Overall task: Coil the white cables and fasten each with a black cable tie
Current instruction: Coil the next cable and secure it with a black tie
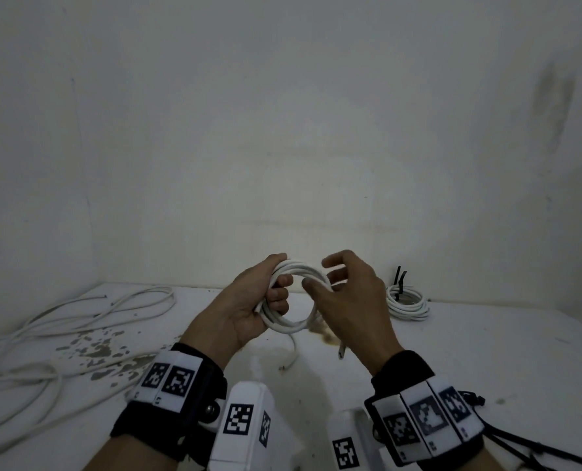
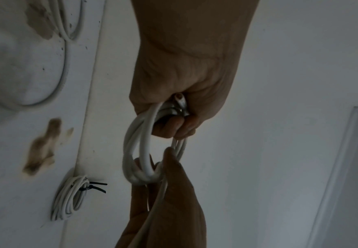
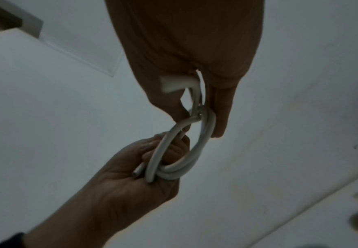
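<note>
Firmly keep your left hand (image 1: 248, 309) curled round the round white cable coil (image 1: 294, 294) while your right hand (image 1: 350, 297), fingers loosely pinching the coil's far side, tucks its tail flat.

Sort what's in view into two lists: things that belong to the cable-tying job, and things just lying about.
Job:
- coil held in the left hand
- right hand on the coil's far side
- loose cables on the left
- tied coil
- spare ties beside the right wrist

Lying about:
- paint chips on the table
</note>
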`<control>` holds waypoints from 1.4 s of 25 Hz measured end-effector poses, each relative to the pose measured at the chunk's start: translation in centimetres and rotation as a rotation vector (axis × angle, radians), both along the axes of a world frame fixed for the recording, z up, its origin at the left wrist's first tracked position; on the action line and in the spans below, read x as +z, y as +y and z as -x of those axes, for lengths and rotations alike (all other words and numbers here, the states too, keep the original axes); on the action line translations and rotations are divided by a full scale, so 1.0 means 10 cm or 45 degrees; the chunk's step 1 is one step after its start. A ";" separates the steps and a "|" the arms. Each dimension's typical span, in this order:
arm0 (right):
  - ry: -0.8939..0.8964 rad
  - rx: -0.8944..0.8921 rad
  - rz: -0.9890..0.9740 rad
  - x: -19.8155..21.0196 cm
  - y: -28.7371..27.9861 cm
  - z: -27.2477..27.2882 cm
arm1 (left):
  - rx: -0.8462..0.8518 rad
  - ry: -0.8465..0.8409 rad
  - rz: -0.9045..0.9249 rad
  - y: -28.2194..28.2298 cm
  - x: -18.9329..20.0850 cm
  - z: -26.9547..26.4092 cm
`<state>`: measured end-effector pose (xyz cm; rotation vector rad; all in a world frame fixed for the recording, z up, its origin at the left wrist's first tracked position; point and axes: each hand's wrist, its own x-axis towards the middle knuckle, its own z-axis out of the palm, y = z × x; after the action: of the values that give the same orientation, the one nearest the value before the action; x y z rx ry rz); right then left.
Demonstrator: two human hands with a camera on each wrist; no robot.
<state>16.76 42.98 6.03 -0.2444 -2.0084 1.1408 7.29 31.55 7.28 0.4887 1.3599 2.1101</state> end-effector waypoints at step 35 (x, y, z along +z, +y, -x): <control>-0.233 0.465 0.219 0.15 0.16 -0.12 | 0.287 0.228 0.119 0.01 -0.04 -0.03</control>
<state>17.93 44.54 7.48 -0.0703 -2.1749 1.5722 7.64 31.62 6.90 0.5167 1.6762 2.2107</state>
